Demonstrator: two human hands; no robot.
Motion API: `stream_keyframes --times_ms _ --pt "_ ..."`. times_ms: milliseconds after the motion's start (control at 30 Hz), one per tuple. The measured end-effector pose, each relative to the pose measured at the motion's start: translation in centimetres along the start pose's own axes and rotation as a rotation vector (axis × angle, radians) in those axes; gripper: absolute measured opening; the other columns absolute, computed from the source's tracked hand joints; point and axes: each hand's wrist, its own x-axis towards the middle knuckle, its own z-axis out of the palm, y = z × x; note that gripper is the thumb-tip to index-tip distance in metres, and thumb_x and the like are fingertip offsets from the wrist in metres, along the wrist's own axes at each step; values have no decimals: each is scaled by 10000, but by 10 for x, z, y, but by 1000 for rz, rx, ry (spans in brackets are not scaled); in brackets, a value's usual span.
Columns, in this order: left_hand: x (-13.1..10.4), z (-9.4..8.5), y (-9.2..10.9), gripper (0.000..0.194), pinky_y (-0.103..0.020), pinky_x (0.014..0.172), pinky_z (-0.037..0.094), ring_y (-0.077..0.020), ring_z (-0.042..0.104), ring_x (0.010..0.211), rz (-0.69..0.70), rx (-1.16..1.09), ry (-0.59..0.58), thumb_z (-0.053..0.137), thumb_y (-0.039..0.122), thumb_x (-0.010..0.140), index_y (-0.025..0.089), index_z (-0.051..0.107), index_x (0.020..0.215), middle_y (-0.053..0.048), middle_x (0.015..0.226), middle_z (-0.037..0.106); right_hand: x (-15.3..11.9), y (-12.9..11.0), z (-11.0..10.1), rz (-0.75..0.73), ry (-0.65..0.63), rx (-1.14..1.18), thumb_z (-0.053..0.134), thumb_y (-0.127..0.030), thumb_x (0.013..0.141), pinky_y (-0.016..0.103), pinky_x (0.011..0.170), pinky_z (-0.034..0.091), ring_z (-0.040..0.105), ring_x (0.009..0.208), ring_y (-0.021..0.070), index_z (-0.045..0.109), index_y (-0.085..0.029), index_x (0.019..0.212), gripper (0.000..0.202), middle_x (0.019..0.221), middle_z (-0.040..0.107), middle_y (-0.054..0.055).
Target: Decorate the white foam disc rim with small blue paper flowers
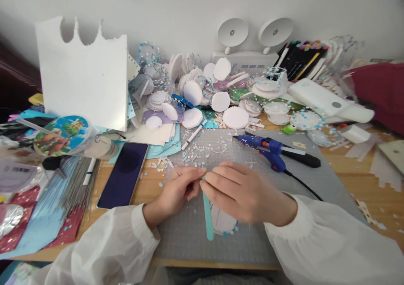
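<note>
My left hand [178,187] is closed, thumb and forefinger pinched at the upper end of a teal paper strip [207,219]. Close beside it, my right hand [236,192] has its fingers bent over the same strip, the thumb hidden behind them. The strip hangs down below the fingertips towards me. Partly covered by my right hand, a white round disc [223,222] with small blue bits along its rim lies on the grey cutting mat [186,245].
A blue glue gun [263,146] and a black-handled cutter [304,158] lie right of my hands, a phone [123,175] to the left. White paper discs [236,116] pile up behind. A lidded cup [67,135] stands far left. Paper scraps [162,163] litter the mat.
</note>
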Motion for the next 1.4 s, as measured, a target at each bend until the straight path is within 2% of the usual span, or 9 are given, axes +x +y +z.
stream_keyframes --times_ms 200,400,567,667,767,900,1000,1133,1400 --pt "1 0 -4 520 -236 402 187 -56 281 347 -38 -156 -76 538 415 893 159 451 449 44 354 395 -3 4 1 -30 32 4 386 -62 943 345 747 540 626 774 184 672 -88 889 292 814 702 77" --pt "3 1 2 514 -227 435 242 -67 322 402 -18 -65 -94 505 460 913 140 525 511 36 401 423 -21 11 2 17 110 23 506 -60 884 358 781 551 616 815 180 617 -168 827 165 844 692 69" --pt "1 6 6 384 -207 461 292 -77 355 442 10 160 -104 490 417 926 108 698 833 48 469 439 -43 18 -7 278 198 183 563 -82 845 319 670 557 617 743 173 587 -199 908 136 804 682 58" --pt "-3 11 5 300 -207 534 374 -102 469 561 95 327 -141 502 333 923 103 693 892 -11 631 572 -53 14 -7 506 226 351 540 -71 833 307 615 536 617 678 164 581 -218 829 152 737 664 36" --pt "-5 14 6 216 -215 572 404 -120 521 644 193 490 -194 535 244 892 105 676 978 -68 812 643 -59 6 2 665 360 564 523 -79 828 315 589 518 611 638 159 561 -215 797 145 699 636 21" --pt "-3 12 8 201 -201 543 393 -114 518 619 239 575 -321 552 191 866 130 675 1014 -48 762 622 -59 -1 13 758 490 801 523 -86 816 318 573 484 550 568 137 436 -226 757 176 640 573 -20" --pt "-1 8 7 186 -209 558 409 -124 543 642 202 539 -366 540 174 872 128 687 977 -62 775 645 -56 -3 12 759 558 855 513 -55 800 319 577 475 526 542 128 415 -230 800 200 603 531 -45" --pt "0 3 7 180 -215 588 436 -140 578 697 121 381 -299 537 187 896 126 698 949 -80 819 668 -52 -4 3 774 580 860 511 -46 798 305 542 464 510 512 122 410 -233 785 213 602 550 -35" --pt "2 1 6 125 -153 472 382 -56 466 511 8 -43 -192 608 224 888 153 705 921 -6 687 577 -52 -9 3 759 546 876 505 -27 783 304 535 472 482 522 120 424 -234 799 224 604 553 -31"
